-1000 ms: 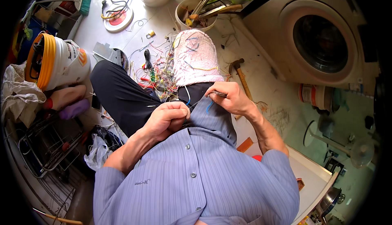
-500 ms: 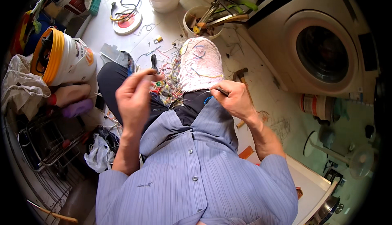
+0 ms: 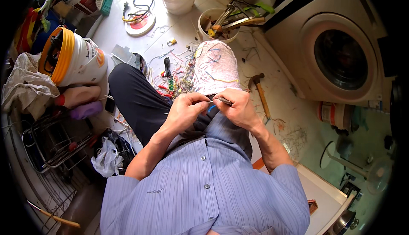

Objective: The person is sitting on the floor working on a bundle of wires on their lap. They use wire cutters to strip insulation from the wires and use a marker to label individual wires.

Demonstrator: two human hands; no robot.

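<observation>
My left hand (image 3: 186,112) is closed in a pinch on a thin pale wire (image 3: 210,102), held over my lap. My right hand (image 3: 239,109) grips a small dark tool (image 3: 225,101), which looks like a short knife; its blade is mostly hidden by my fingers. The wire spans the small gap between the two hands, and it meets the right fingertips. A bit of blue wire (image 3: 211,108) curves just below them. Beyond my hands lie a pink fuzzy pad (image 3: 216,64) with loose wire pieces on it and a tangled heap of coloured wires (image 3: 181,81).
A hammer (image 3: 261,96) lies right of the pad. Farther off stand a tool bucket (image 3: 203,24), a white bucket (image 3: 179,5) and a coiled cable (image 3: 142,7) on a round lid. A white bucket with yellow rims (image 3: 85,64) is at left, a washing machine (image 3: 294,60) at right.
My left hand has moved right and down, from above my left thigh to beside my right hand. The wire is now stretched between them. The whole view has shifted slightly.
</observation>
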